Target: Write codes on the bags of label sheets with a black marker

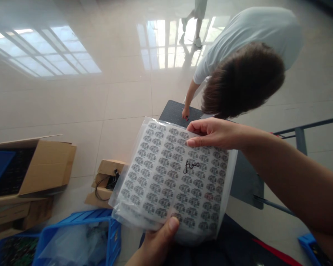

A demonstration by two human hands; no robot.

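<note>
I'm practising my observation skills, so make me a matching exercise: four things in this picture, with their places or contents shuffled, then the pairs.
1. Clear plastic bag of printed white label sheets
2. Small open brown cardboard box
3. Blue plastic crate nearest the left hand
4. Large open brown cardboard carton

A. Contains translucent plastic
B. At the picture's left edge, with a blue sheet inside
C. Held by both hands
D. Contains black cables

Pairs: 1-C; 2-D; 3-A; 4-B.

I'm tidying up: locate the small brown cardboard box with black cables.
In the head view, that box sits left of centre, between the large brown cardboard box and the clear plastic bag of printed labels.
</note>
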